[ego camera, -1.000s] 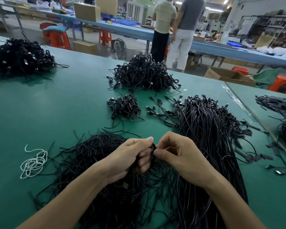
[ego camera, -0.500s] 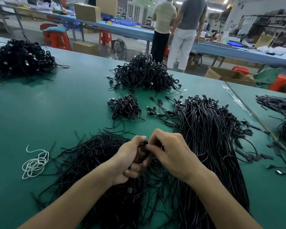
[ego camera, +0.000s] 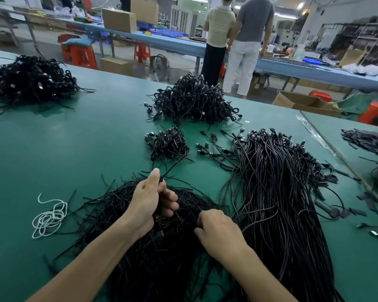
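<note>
Black ties (ego camera: 118, 214) heaped at the worktop's (ego camera: 74, 149) near edge; left hand (ego camera: 150, 201) grips a single tie (ego camera: 173, 168), right hand (ego camera: 218, 234) pinches the heap.

Bright overhead light, fisheye-warped edges

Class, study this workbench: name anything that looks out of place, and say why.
A tangled white cord lies alone on the green table, left of the left hand gripping a black cable; all the piles there are black.

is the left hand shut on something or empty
Not empty: the left hand pinches a thin black plastic tie between thumb and curled fingers; its end sticks out past the thumb.
</note>
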Demonstrator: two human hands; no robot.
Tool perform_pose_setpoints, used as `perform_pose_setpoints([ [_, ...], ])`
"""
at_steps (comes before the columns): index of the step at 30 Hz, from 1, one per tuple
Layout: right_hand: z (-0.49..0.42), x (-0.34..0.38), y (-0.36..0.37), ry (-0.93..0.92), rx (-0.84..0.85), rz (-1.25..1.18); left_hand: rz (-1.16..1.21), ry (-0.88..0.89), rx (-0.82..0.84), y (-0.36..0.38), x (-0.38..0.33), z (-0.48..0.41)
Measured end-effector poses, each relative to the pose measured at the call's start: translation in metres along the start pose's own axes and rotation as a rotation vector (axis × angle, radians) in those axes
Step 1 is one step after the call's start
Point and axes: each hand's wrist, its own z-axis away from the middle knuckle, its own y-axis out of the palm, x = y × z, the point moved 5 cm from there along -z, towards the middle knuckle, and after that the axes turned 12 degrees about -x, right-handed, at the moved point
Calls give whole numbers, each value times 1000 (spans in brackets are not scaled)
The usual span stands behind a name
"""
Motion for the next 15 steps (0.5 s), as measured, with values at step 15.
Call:
perform_pose_setpoints([
  [15,9,-17,-53,22,32,-159,-90,146,108,14,-22,15],
])
